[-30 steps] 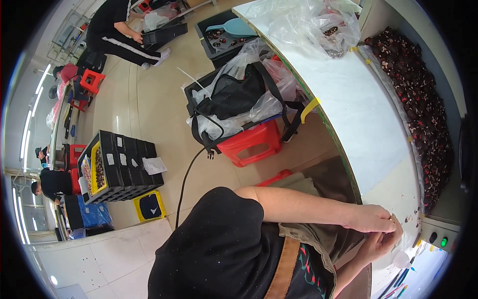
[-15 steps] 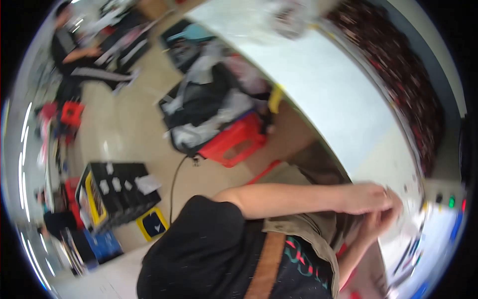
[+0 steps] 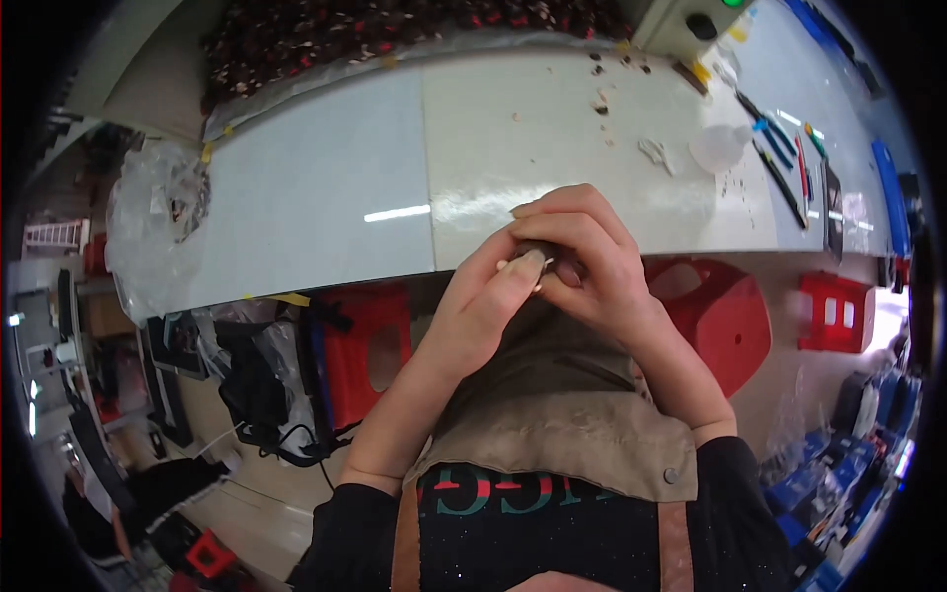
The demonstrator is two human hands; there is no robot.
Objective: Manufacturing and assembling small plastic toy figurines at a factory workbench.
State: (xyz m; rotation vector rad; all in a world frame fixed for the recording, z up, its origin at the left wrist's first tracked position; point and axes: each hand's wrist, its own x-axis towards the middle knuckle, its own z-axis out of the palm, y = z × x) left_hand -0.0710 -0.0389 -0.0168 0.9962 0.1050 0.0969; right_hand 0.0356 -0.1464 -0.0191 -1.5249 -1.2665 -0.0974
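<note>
One small dark piece (image 3: 540,246) lies between left grip (image 3: 483,304) and right grip (image 3: 600,259).

A tabletop (image 3: 326,168) runs across, in front of the person. Behind it, left of centre, lies a heap of small parts (image 3: 414,39); a control box (image 3: 659,30) sits right of that. At the tabletop's left end is a plastic bag (image 3: 148,237). Crumbs (image 3: 604,107) lie scattered toward the back right, then a round container (image 3: 718,148), then pliers (image 3: 774,138) farther right. At the front edge, the left hand (image 3: 481,304) and right hand (image 3: 604,259) meet around a small piece (image 3: 538,249). Below, one stool (image 3: 345,350) stands left, two other stools (image 3: 732,321) right.
</note>
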